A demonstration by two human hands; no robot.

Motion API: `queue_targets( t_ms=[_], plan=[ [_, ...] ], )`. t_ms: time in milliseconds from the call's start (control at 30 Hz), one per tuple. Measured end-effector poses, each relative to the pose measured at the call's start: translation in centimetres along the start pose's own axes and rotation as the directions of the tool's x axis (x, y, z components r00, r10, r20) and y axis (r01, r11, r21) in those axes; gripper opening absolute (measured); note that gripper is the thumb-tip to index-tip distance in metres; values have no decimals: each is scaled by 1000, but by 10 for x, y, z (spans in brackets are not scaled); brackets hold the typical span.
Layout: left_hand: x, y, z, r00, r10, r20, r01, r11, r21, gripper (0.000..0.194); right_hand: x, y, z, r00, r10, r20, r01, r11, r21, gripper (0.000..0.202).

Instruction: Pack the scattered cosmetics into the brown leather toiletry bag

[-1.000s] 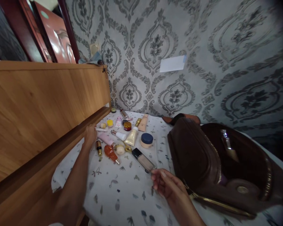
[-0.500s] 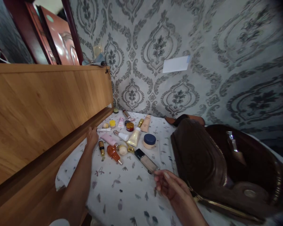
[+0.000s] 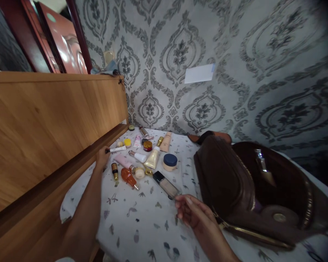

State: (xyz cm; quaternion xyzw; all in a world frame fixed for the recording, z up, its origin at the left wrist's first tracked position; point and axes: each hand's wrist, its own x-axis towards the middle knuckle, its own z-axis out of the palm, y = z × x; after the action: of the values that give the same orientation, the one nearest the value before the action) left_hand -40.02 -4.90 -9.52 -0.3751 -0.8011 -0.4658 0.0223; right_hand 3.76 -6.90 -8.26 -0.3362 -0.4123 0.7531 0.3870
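My left hand (image 3: 101, 157) is closed at the table's left edge, its fingertips at the dark end of a slim white tube (image 3: 118, 149). My right hand (image 3: 192, 211) pinches the base of a foundation bottle (image 3: 168, 186) with a black cap, which lies slanted on the cloth. Beyond that cap are a small cream jar (image 3: 139, 173) and an orange bottle (image 3: 129, 177). A blue-lidded jar (image 3: 170, 162), a pale yellow tube (image 3: 152, 158) and a pink tube (image 3: 124, 161) lie farther back. A black-and-gold lipstick (image 3: 114, 171) is near my left forearm.
An open brown bag (image 3: 221, 171) stands at the right, with a clear-capped bottle (image 3: 264, 167) in it. Patterned cloth (image 3: 142, 233) covers the table. A wooden panel (image 3: 57, 109) bounds the left, and a papered wall (image 3: 180, 98) the back.
The view has shifted slightly. My left hand has drawn a little left, so the slim tube's dark end now shows. My right hand stays on the foundation bottle.
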Motion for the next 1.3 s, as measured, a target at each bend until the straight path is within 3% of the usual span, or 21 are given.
queue_targets(
  t_ms=[200, 367, 633, 933, 1067, 1200, 1300],
  plan=[
    [4, 8, 2, 997, -72, -2, 67, 947, -314, 20, 0, 1, 0, 1000, -19, 7, 19, 1000, -4, 47],
    [3, 23, -1, 997, -73, 16, 71, 872, -484, 27, 0, 2, 0, 999, -28, 20, 28, 1000, 3, 46],
    [-7, 44, 4, 992, -15, 123, 88, 784, -615, 40, -1, 1, 0, 1000, -23, 10, 23, 1000, 5, 46],
    [-13, 55, 6, 977, 11, 211, 143, 702, -697, 45, 5, 7, -2, 991, -80, -110, 82, 996, 20, 45],
    [-14, 57, 5, 979, 16, 201, 142, 654, -743, 45, 6, 12, -10, 973, -194, -121, 168, 966, -195, 46],
    [-16, 60, 6, 977, 34, 210, 146, 609, -779, 43, 5, 11, -13, 928, -356, -106, 271, 844, -463, 44],
    [-19, 64, 7, 969, 59, 239, 158, 592, -791, 41, 5, 9, -11, 919, -390, -52, 305, 789, -534, 42]
  ],
)
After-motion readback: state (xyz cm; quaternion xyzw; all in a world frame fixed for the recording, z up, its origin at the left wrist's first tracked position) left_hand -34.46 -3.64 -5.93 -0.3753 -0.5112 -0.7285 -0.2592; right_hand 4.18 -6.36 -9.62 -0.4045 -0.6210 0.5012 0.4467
